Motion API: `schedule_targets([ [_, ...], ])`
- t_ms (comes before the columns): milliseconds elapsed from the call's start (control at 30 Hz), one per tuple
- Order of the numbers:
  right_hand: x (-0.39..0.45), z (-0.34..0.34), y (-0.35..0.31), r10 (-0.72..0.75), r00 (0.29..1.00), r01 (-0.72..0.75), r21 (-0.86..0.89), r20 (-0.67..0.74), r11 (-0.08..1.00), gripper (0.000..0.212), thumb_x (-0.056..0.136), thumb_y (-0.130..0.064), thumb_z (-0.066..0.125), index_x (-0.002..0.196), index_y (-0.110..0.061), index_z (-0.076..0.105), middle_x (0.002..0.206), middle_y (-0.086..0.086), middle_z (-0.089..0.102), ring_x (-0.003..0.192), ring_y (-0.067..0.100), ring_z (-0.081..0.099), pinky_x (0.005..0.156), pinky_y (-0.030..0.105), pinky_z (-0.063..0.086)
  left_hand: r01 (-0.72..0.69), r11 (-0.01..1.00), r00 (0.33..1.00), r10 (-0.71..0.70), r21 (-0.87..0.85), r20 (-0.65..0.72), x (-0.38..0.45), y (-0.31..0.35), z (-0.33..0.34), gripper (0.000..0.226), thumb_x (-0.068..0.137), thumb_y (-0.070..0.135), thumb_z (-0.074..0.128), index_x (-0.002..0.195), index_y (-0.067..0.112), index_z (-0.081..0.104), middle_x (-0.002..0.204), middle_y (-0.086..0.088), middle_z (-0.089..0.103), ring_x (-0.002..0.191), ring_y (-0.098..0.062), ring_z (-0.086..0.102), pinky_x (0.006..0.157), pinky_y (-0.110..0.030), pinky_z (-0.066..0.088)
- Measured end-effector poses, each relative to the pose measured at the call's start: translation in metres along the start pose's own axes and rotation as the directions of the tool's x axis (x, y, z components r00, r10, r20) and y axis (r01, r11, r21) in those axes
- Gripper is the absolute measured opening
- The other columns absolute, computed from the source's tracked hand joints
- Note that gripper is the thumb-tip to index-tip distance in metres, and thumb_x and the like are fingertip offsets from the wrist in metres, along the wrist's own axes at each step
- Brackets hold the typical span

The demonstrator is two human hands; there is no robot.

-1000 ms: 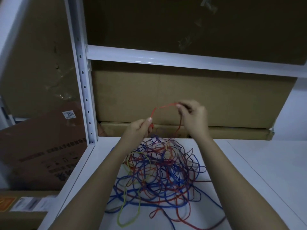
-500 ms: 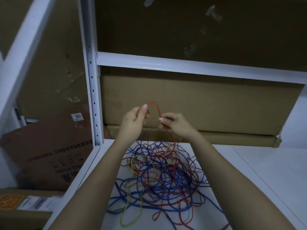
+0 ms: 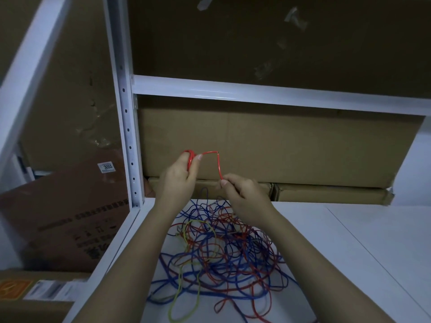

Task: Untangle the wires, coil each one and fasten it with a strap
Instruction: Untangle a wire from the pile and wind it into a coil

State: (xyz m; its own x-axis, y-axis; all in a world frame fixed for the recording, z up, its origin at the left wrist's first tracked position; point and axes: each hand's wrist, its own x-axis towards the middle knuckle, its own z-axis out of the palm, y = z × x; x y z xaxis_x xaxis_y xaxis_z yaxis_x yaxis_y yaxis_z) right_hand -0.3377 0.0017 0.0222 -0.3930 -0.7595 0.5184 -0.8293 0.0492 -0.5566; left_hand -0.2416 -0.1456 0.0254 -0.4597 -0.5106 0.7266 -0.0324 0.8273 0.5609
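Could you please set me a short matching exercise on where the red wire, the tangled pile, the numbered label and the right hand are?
Things:
1. red wire
2. tangled pile
3. numbered label
4. right hand

Places:
A. on the white shelf
B. on the leaning box at left
C. pinching the wire low, above the pile
D. stretched between both hands

Pairs: 1-D, 2-A, 3-B, 4-C
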Motion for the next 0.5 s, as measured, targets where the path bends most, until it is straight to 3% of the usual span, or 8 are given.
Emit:
schedule_targets([
  [67, 0.001, -0.002, 0.001, 0.046, 0.997, -0.040, 0.084, -0.064, 0.996, 0.022, 0.097, -0.028, 0.043, 0.085, -0.026, 0.060, 0.047, -0.013, 0.043, 0.041, 0.005, 0.036, 0.043, 0.018, 0.025, -0.032, 0.998, 0.999, 0.032, 0.050, 0.008, -0.002, 0.002, 0.000, 0.041, 0.098, 0.044, 0.036, 0.084, 0.009, 0.050, 0.067, -0.010, 0.060, 0.060, -0.028, 0.056, 0.054, -0.041, 0.045],
  [133, 0.005, -0.002, 0.001, 0.132, 0.980, -0.103, 0.183, -0.150, 0.978, 0.015, 0.094, -0.022, 0.046, 0.094, -0.031, 0.059, 0.056, -0.012, 0.044, 0.048, 0.003, 0.038, 0.049, 0.024, 0.032, -0.088, 0.991, 0.996, 0.087, 0.099, 0.014, -0.005, 0.004, 0.000, 0.036, 0.099, 0.040, 0.038, 0.078, 0.011, 0.044, 0.056, -0.005, 0.048, 0.050, -0.027, 0.048, 0.046, -0.034, 0.036],
  [200, 0.006, 0.000, -0.003, 0.165, 0.968, -0.112, 0.259, -0.190, 0.959, 0.025, 0.094, -0.019, 0.050, 0.107, -0.040, 0.052, 0.071, -0.011, 0.050, 0.057, 0.001, 0.044, 0.057, 0.023, 0.041, -0.154, 0.978, 0.988, 0.152, 0.144, 0.020, -0.007, 0.007, 0.000, 0.035, 0.099, 0.037, 0.040, 0.078, 0.009, 0.046, 0.053, -0.005, 0.044, 0.045, -0.027, 0.044, 0.044, -0.031, 0.031],
  [300, 0.004, 0.008, -0.010, 0.103, 0.952, -0.018, 0.283, -0.288, 0.959, 0.029, 0.094, -0.025, 0.058, 0.113, -0.045, 0.052, 0.086, -0.011, 0.056, 0.065, 0.000, 0.051, 0.063, 0.016, 0.046, -0.266, 0.943, 0.963, 0.267, 0.201, 0.022, -0.010, 0.009, 0.000, 0.046, 0.099, 0.041, 0.039, 0.080, 0.002, 0.056, 0.053, -0.007, 0.048, 0.042, -0.026, 0.044, 0.041, -0.031, 0.032],
  [400, 0.001, 0.010, -0.013, 0.074, 0.873, 0.085, 0.301, -0.482, 0.950, 0.028, 0.091, -0.024, 0.064, 0.100, -0.050, 0.058, 0.083, -0.009, 0.062, 0.071, 0.004, 0.056, 0.067, 0.019, 0.047, -0.338, 0.908, 0.940, 0.337, 0.246, 0.045, -0.014, 0.010, 0.001, 0.047, 0.099, 0.038, 0.035, 0.079, 0.002, 0.059, 0.054, -0.005, 0.049, 0.041, -0.022, 0.043, 0.038, -0.033, 0.036],
  [500, -0.003, 0.011, -0.014, 0.062, 0.831, 0.149, 0.329, -0.553, 0.932, 0.033, 0.091, -0.020, 0.063, 0.105, -0.049, 0.060, 0.082, -0.013, 0.065, 0.073, 0.004, 0.059, 0.069, 0.017, 0.047, -0.361, 0.891, 0.930, 0.367, 0.275, 0.029, -0.020, 0.012, -0.001, 0.042, 0.099, 0.034, 0.036, 0.077, 0.005, 0.057, 0.054, 0.000, 0.046, 0.042, -0.018, 0.039, 0.039, -0.029, 0.032],
])
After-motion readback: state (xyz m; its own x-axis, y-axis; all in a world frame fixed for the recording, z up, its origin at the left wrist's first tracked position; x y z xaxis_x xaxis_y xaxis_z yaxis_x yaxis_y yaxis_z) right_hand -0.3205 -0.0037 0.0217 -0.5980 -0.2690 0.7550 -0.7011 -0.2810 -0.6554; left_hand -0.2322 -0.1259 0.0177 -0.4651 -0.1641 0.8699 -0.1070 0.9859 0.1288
